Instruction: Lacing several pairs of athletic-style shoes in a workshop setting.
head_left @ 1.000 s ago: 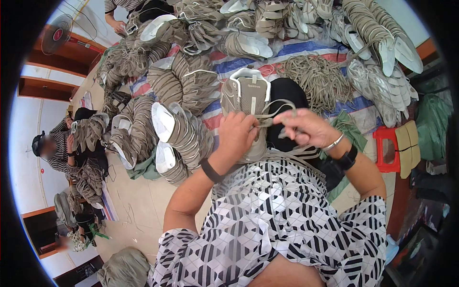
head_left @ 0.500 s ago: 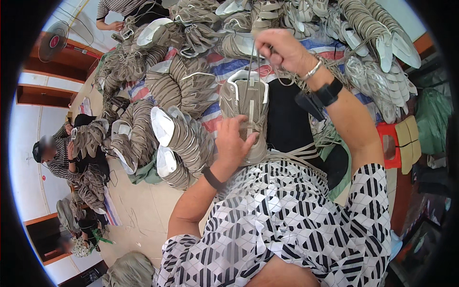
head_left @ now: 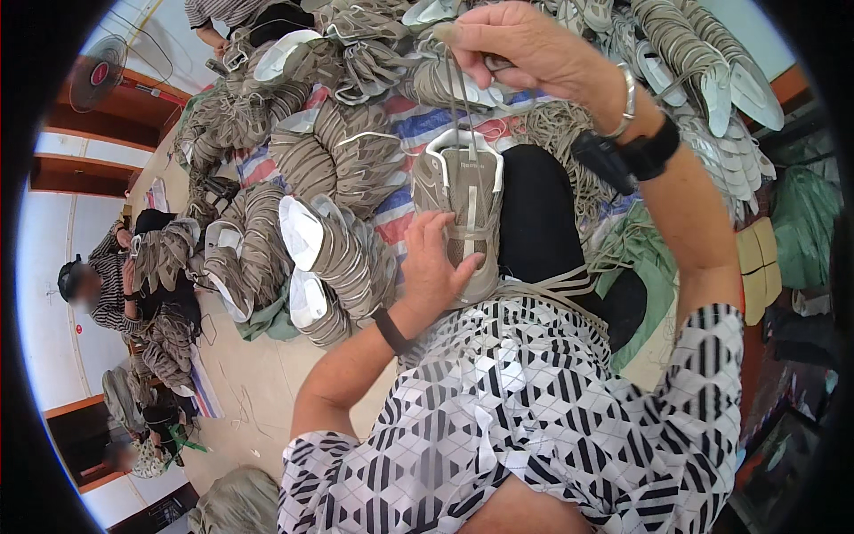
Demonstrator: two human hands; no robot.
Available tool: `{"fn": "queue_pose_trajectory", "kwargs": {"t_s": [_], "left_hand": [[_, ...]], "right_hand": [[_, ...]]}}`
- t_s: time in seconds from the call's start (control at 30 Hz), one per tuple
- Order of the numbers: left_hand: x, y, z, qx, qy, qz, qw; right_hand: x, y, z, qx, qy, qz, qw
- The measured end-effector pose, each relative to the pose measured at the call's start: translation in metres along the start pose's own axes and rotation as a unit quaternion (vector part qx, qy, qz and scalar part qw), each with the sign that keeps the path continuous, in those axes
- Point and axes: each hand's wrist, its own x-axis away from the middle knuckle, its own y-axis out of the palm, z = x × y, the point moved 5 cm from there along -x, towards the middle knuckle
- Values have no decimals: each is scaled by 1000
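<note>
Head view, shoe: a beige shoe upper (head_left: 458, 214) with white trim stands on the person's lap, opening pointing away, resting against a black-clad knee (head_left: 538, 222)
Head view, left hand: the left hand (head_left: 433, 267) lies flat along the upper's left side, fingers spread and lightly curled, thumb across the front, steadying it
Head view, right hand: the right hand (head_left: 525, 49) is raised well above the upper, thumb and fingers pinched shut on a thin lace (head_left: 458, 116) running taut down into the opening
Head view, wrist: a bracelet and a black watch (head_left: 645, 151)
Head view, surroundings: heaps of similar uppers (head_left: 342, 156) cover a striped mat; other seated people work at the far left
</note>
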Motion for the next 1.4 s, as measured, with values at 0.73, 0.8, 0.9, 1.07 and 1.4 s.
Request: {"fn": "queue_pose_trajectory", "kwargs": {"t_s": [0.73,0.8,0.9,1.07,1.4], "left_hand": [[-61,32,20,-202,229,-317,898],[-58,31,16,-150,194,-271,931],[-43,17,-7,43,109,-130,985],[-35,13,-10,100,70,-79,989],[-44,14,-16,170,-28,-155,973]], "right_hand": [[106,-3,-3,99,191,92,972],[122,7,23,49,265,42,962],[165,36,73,-108,373,-38,921],[194,114,106,103,232,-83,964],[178,140,99,289,40,-19,956]]}}
